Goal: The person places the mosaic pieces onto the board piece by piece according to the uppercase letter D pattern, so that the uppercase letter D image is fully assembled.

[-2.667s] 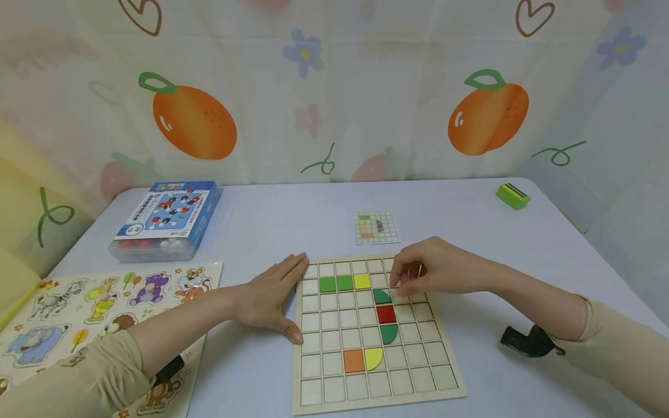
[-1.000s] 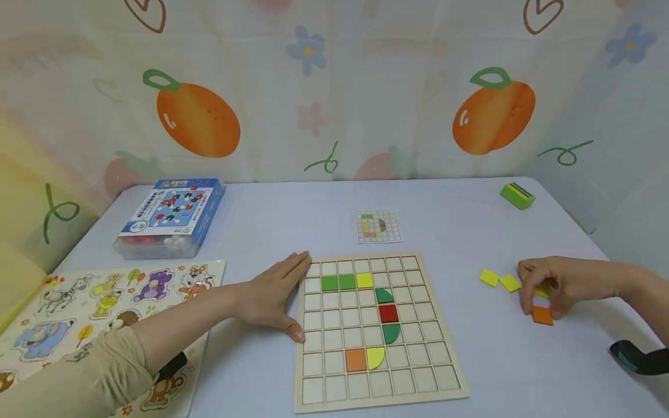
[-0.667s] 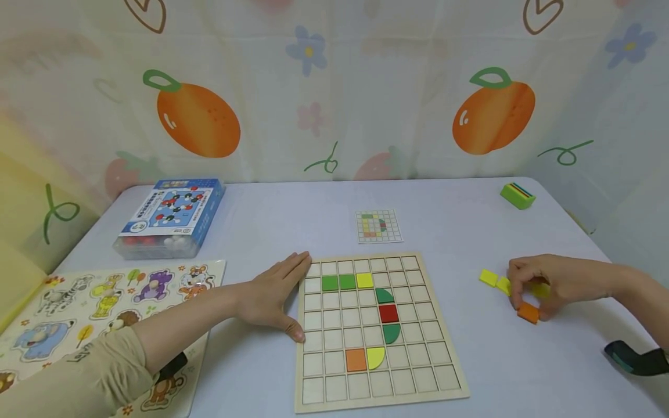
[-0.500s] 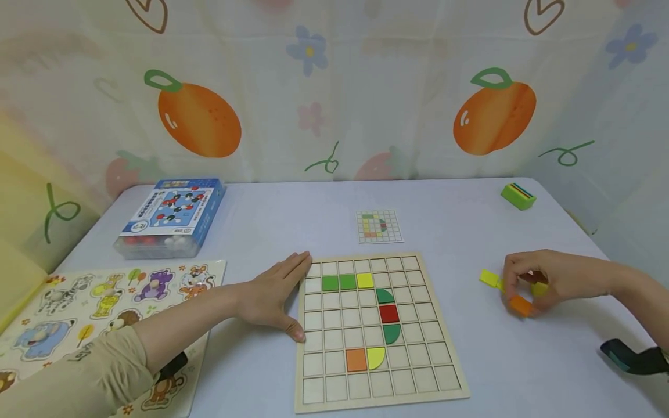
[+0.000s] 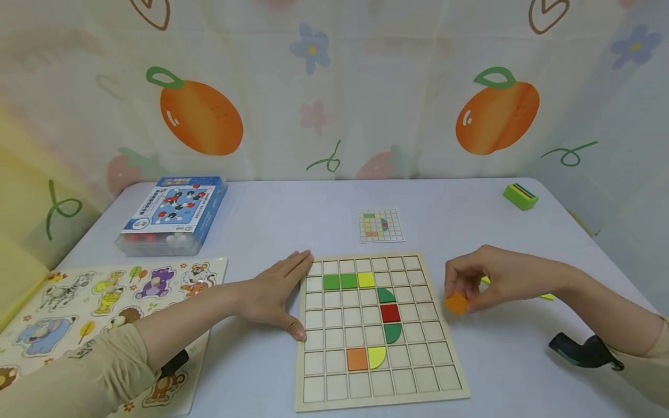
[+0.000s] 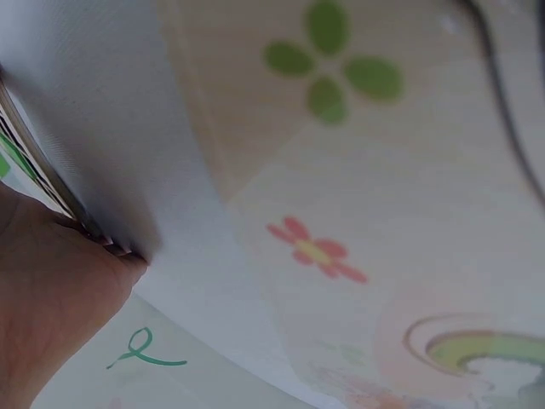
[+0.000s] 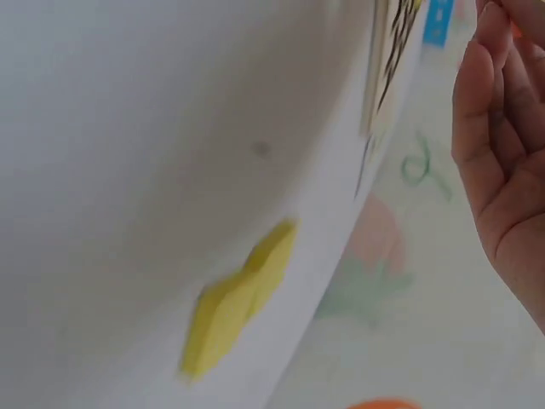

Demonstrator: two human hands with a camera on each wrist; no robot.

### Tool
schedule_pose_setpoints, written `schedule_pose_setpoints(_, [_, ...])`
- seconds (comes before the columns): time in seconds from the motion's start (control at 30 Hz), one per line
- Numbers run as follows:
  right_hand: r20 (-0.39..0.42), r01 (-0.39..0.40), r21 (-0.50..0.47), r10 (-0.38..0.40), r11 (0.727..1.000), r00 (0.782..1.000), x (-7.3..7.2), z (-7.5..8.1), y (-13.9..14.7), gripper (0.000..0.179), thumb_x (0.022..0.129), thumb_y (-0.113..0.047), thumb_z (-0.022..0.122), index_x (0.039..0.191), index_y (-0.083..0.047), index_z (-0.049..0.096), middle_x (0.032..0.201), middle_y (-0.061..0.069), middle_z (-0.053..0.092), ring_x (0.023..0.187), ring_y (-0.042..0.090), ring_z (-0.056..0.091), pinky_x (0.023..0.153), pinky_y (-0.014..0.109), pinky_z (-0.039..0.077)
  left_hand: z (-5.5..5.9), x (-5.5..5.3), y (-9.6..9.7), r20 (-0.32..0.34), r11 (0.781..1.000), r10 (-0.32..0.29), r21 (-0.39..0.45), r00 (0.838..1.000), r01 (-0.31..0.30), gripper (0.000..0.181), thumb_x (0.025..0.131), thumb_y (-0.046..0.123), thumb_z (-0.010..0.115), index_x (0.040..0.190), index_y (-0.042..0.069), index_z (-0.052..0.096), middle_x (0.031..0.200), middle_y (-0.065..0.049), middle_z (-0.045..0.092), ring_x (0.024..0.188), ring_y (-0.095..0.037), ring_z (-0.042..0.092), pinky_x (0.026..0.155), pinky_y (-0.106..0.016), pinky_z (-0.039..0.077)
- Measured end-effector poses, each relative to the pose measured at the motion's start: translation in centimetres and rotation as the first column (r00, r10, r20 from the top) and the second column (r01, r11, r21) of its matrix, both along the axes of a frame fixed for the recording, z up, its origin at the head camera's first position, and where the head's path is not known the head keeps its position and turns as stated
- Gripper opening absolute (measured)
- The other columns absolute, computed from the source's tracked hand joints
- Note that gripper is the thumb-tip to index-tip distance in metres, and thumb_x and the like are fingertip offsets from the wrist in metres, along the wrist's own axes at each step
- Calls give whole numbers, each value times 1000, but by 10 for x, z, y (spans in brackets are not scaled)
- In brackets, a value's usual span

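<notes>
In the head view, the left hand (image 5: 269,296) lies with its fingers straight and thumb spread wide along the left edge of the gridded board (image 5: 404,381), probably to steady it. The right hand (image 5: 488,278) pinches an orange tile (image 5: 456,303) between thumb and fingertips, just beside the board's right edge and above the counter (image 5: 266,220); that narrow grip presumably suits so small a piece. Coloured pieces sit in single cells of the board, their outlines apparently matched to the grid. Beyond its far edge lies a small patterned card (image 5: 381,226), perhaps placed there to be readable without crowding the hands. Yellow tiles (image 5: 547,296) show partly behind the right hand and forearm.

In the left wrist view, the left hand meets the board's edge; its fingertips are mostly hidden.

In the right wrist view, a sliver of orange shows at the right hand's fingertips, while two blurred yellow tiles lie on the counter, seemingly touching.
</notes>
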State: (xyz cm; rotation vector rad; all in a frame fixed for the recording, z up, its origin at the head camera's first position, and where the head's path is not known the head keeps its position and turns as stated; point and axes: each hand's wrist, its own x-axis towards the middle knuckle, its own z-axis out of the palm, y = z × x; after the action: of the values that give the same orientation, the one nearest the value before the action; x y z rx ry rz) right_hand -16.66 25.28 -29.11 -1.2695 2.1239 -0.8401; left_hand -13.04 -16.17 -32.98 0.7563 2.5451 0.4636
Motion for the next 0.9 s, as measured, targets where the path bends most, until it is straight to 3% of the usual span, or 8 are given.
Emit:
schedule_pose_setpoints(0.2, [10, -32, -2, 32, 999, 999, 13, 3, -52, 19, 85, -24, 77, 101, -26, 67, 95, -11, 72, 77, 1, 59, 68, 20, 56, 0, 0, 1, 3, 1000, 1, -3, 1000, -1, 134, 69, 60, 81, 157, -2, 2, 167, -20, -1, 156, -42, 0, 126, -60, 11])
schedule_pose_setpoints(0.5, [55, -6, -73, 10, 997, 998, 20, -11, -113, 17, 88, -19, 74, 104, -25, 71, 98, -9, 74, 83, 2, 63, 74, 23, 59, 0, 0, 0, 7, 1000, 8, 2, 1000, -8, 133, 70, 60, 81, 157, -3, 2, 167, -20, -1, 156, -42, 0, 126, -59, 11])
schedule_pose_setpoints(0.63, [81, 16, -57, -11, 998, 997, 25, -13, -136, 17, 89, -15, 73, 104, -24, 72, 94, -9, 73, 82, 1, 63, 75, 22, 58, 0, 0, 0, 11, 1000, 13, -6, 1000, -13, 133, 70, 60, 80, 158, -2, 2, 168, -19, 0, 156, -41, 0, 126, -59, 11])
schedule_pose_setpoints(0.9, [49, 4, -19, -3, 1000, 999, 35, -10, -165, 18, 88, -6, 71, 102, -17, 75, 95, -7, 73, 81, -4, 60, 76, 18, 57, 2, 1, 0, 16, 1000, 13, 6, 1000, -13, 132, 71, 59, 81, 158, -2, 3, 168, -20, 0, 155, -43, 1, 126, -60, 11])
